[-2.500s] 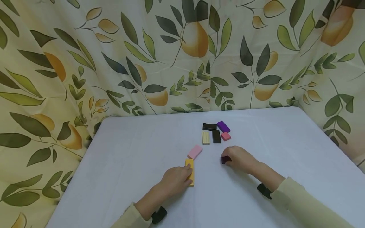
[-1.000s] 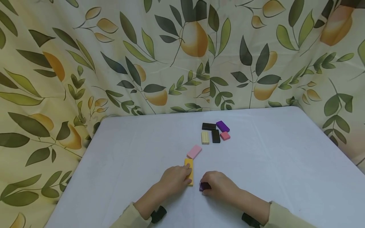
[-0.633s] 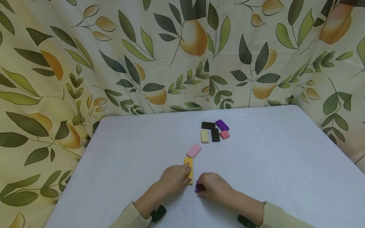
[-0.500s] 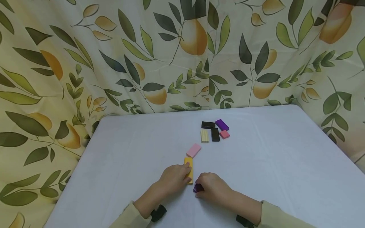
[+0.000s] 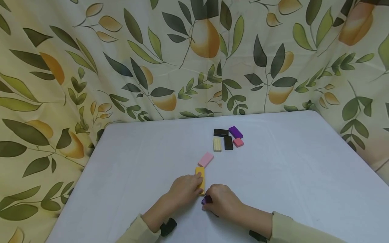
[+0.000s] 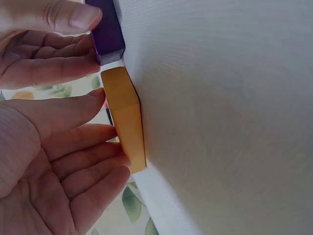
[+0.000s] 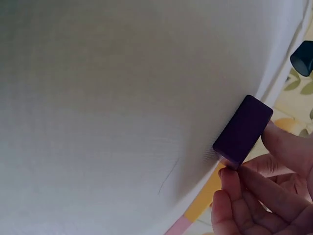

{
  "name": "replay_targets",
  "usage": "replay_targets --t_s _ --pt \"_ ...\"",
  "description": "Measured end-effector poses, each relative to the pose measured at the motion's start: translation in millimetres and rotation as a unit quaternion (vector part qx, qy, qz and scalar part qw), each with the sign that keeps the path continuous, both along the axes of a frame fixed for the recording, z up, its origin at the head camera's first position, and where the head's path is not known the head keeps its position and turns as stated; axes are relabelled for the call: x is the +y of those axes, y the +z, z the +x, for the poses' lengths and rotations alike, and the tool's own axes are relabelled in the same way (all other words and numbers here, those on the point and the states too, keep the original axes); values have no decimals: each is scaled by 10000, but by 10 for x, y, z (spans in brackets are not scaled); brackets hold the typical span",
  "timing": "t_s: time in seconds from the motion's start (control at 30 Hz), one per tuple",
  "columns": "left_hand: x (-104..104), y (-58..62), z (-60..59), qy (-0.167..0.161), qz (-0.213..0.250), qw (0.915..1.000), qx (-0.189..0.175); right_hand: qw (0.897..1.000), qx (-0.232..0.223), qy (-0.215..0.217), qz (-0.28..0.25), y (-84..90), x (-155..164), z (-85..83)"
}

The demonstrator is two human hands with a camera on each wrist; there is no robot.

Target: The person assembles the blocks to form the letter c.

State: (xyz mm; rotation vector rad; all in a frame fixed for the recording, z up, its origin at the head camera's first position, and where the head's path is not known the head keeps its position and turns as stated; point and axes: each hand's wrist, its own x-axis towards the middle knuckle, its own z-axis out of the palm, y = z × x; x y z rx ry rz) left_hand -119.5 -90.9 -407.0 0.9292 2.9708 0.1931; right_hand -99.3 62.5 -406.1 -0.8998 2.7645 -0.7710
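We're pinching the dark purple block (image 5: 207, 199) w/ right hand (image 5: 223, 202), fingers curled round it, at the near end of the yellow block (image 5: 200, 180) on the bench (image 5: 288, 175). Left hand (image 5: 183, 190) is resting flat-fingered on the yellow one. Risk: we're nudging yellow askew, maybe into the pink block (image 5: 205, 159) just beyond.
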Motion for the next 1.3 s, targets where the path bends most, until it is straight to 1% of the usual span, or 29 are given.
replay_targets --t_s 0.1,0.17,0.23,0.37,0.47,0.67,0.93,1.1,1.3 --pt "-6 25 -3 16 -3 10000 -21 10000 35 -30 -53 24 -16 2" --pt "-6 26 4 38 16 9999 -103 10000 -10 -32 -72 29 -21 12" --pt "0 22 10 59 57 9998 -173 10000 -25 -43 -78 31 -22 24" --pt "15 -1 15 79 106 9997 -205 9999 93 -72 -48 11 -26 43" --pt "13 -12 13 57 97 9998 -175 9998 190 -97 -37 -7 -36 53" --pt "6 -8 -1 -9 66 9998 -165 9998 69 -193 -38 -5 -59 49" --pt "7 -20 -5 -17 178 9998 -55 9997 13 -220 58 -1 -74 55" --pt "7 1 6 4 155 9998 -121 9997 54 -224 95 1 -87 63" --pt "16 21 12 45 22 9999 -162 9995 180 -208 146 24 -93 79"
